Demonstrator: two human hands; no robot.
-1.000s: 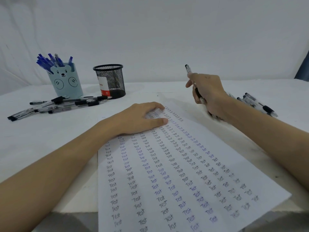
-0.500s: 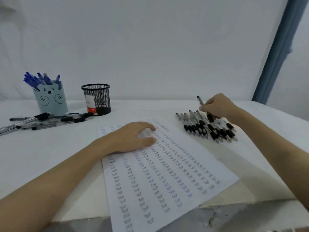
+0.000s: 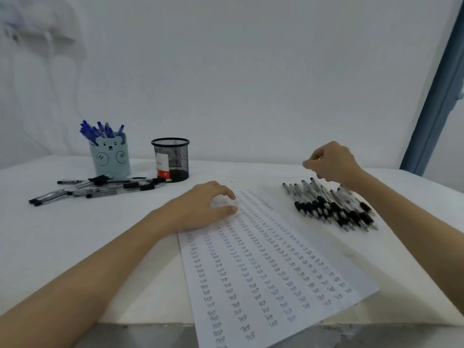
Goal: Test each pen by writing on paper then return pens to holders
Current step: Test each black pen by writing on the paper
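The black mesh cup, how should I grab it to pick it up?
Hold the black mesh cup around its round wall with one hand, coming from the right. It stands upright with bare table there, while the bear holder and loose pens crowd its left.

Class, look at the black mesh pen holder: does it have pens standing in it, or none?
None show. No pen tips rise above the rim of the black mesh holder, unlike the bear holder, which bristles with blue pens. Its bottom is hard to see.
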